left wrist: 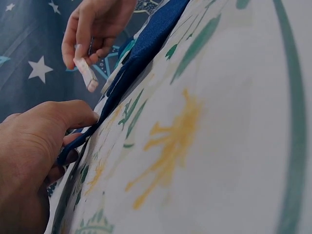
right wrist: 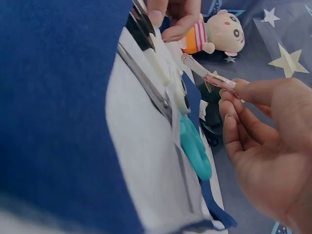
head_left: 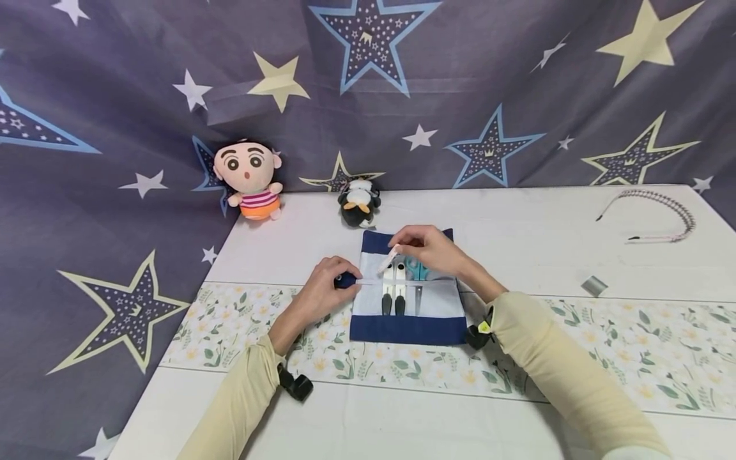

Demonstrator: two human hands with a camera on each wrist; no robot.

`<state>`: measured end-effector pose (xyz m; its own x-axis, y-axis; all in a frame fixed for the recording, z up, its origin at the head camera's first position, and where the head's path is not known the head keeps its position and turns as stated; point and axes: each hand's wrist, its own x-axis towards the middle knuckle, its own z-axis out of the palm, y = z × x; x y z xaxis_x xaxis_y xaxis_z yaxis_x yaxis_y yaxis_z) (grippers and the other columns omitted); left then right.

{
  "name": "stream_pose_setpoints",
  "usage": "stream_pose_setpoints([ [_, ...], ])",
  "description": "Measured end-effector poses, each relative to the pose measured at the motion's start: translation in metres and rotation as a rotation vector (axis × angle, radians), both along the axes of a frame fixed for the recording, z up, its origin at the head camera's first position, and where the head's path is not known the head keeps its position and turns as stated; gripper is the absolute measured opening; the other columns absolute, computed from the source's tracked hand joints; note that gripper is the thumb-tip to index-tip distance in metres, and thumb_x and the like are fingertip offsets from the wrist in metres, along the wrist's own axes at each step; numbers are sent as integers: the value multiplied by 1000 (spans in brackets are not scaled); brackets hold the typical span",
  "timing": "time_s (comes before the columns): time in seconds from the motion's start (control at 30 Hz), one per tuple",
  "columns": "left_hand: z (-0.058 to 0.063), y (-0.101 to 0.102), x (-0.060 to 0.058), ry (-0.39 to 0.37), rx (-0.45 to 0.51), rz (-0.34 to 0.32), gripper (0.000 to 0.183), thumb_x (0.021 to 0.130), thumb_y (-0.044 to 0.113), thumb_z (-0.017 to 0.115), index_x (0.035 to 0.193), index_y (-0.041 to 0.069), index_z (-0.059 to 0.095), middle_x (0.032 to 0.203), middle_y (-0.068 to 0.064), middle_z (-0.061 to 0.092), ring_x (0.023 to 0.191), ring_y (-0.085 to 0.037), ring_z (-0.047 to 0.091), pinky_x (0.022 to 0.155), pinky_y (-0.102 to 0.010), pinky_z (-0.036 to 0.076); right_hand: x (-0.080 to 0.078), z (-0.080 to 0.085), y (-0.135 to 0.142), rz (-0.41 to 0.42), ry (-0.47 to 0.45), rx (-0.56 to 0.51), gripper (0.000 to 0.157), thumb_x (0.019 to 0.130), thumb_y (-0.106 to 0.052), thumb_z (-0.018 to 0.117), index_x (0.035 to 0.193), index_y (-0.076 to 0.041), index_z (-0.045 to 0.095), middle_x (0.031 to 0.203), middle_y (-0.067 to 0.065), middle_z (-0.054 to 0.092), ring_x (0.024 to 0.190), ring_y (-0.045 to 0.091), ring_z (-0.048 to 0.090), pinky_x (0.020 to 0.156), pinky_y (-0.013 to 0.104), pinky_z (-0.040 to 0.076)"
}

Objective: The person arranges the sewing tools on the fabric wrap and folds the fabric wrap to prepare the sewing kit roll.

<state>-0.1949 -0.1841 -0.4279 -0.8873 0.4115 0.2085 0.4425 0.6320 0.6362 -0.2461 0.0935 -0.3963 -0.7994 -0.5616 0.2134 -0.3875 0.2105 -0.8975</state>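
A navy-and-pale-grey cloth tool case (head_left: 408, 329) lies opened flat on the table. A light elastic strap (head_left: 441, 282) crosses it, holding teal-handled scissors (right wrist: 195, 148) and two white-handled tools with black ends (head_left: 388, 291) side by side. My left hand (head_left: 328, 284) pinches the case's left edge, thumb on top and fingers beneath. Over the upper part of the case, my right hand (head_left: 431, 250) pinches a small, slim, pinkish-white patterned stick-like piece (right wrist: 212, 77) between thumb and fingertips. Its free end points down toward the strap in the head view.
Along the back stand a plush doll (head_left: 253, 176) in a striped top and a penguin plush (head_left: 359, 203). A braided headband (head_left: 684, 214) lies far right, with a small grey square (head_left: 594, 285) nearer. A floral strip (head_left: 397, 367) crosses the white tabletop; a star-patterned curtain (head_left: 437, 115) hangs behind.
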Motion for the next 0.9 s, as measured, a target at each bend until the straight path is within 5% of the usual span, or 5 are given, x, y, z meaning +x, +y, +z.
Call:
stream_pose_setpoints([
  [0.9, -1, 0, -1, 7, -15, -15, 10, 94, 13, 75, 104, 14, 74, 114, -5, 64, 107, -29, 53, 90, -49, 43, 4, -9, -34, -75, 4, 93, 17, 103, -5, 62, 117, 2, 70, 102, 13, 71, 89, 25, 66, 77, 34, 52],
])
